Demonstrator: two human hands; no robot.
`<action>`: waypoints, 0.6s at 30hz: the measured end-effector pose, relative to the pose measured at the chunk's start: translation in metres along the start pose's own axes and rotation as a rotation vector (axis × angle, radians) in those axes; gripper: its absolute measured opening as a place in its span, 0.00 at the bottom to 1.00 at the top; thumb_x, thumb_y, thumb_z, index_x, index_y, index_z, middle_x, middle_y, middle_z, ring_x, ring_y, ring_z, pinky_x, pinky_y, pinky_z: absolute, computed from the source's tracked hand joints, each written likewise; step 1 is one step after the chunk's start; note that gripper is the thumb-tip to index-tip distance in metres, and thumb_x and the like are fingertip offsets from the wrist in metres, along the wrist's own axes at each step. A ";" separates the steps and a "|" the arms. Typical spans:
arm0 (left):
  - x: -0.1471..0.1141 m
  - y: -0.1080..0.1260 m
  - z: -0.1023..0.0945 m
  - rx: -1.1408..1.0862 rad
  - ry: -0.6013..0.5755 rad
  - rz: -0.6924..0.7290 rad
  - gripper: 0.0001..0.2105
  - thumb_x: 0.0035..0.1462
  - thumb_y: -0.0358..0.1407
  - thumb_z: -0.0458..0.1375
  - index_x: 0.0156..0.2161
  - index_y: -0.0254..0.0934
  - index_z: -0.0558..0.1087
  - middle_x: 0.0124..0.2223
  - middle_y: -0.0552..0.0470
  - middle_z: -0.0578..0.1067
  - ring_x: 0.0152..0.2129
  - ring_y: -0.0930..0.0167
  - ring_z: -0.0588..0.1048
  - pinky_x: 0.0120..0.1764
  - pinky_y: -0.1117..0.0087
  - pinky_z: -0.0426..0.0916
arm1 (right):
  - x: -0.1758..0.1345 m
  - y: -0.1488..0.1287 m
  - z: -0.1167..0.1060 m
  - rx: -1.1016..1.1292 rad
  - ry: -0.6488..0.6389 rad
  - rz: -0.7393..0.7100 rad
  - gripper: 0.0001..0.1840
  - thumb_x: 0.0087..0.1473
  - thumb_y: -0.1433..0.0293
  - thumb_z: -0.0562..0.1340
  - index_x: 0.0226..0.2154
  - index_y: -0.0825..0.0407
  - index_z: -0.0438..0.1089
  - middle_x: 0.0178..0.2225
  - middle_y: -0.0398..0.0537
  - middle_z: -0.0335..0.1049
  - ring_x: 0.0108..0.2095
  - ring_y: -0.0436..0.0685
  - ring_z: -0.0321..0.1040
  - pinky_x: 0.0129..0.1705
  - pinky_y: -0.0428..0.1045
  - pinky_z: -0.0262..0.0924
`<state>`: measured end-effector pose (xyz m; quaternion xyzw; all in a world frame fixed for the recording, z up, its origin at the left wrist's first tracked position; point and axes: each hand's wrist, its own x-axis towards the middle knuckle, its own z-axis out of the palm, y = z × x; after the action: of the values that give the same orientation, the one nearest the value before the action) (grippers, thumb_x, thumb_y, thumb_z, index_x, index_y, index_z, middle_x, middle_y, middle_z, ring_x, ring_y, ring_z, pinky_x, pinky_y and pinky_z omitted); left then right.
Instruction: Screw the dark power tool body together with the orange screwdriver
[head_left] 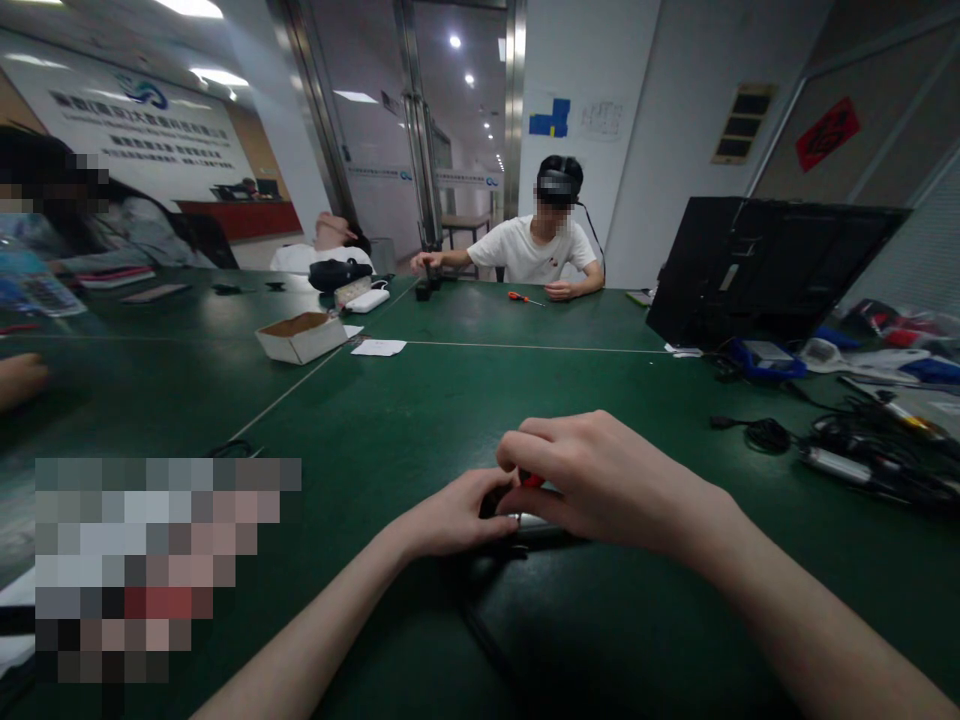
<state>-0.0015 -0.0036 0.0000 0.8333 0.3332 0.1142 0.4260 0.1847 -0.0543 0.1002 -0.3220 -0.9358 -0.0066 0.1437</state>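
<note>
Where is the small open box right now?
In the head view, the open box sits left of centre on the green table, just left of white paper.

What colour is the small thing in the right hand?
The small thing shows red in the head view.

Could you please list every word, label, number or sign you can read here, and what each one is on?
"大数据科技有限公司": end of the main line on the wall sign; its beginning and smaller lines are too blurred.
"福": on the red paper at right.
Glass-door lettering: too small to read.
Bottle label at left: too blurred to read.
</note>
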 end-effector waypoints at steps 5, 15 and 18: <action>0.001 -0.004 0.001 -0.026 -0.021 -0.013 0.14 0.51 0.37 0.58 0.42 0.35 0.68 0.42 0.49 0.73 0.39 0.62 0.71 0.41 0.64 0.67 | -0.003 -0.007 -0.005 -0.021 -0.004 0.011 0.04 0.56 0.70 0.56 0.35 0.53 0.61 0.34 0.43 0.66 0.28 0.49 0.59 0.25 0.45 0.46; -0.002 0.004 0.000 -0.025 0.003 -0.050 0.12 0.49 0.37 0.57 0.40 0.35 0.68 0.42 0.49 0.74 0.40 0.61 0.71 0.44 0.63 0.67 | -0.003 -0.010 -0.002 -0.153 0.026 0.032 0.06 0.59 0.66 0.55 0.37 0.51 0.60 0.27 0.41 0.64 0.23 0.49 0.56 0.23 0.47 0.39; -0.001 0.000 0.001 -0.008 0.019 -0.027 0.13 0.50 0.39 0.57 0.41 0.36 0.69 0.43 0.48 0.74 0.40 0.61 0.71 0.43 0.63 0.68 | -0.004 -0.012 -0.004 -0.063 -0.002 0.010 0.05 0.56 0.68 0.57 0.36 0.51 0.60 0.32 0.42 0.66 0.27 0.49 0.59 0.24 0.46 0.42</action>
<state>-0.0013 -0.0048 -0.0010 0.8259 0.3482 0.1178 0.4277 0.1809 -0.0668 0.1037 -0.3310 -0.9336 -0.0352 0.1326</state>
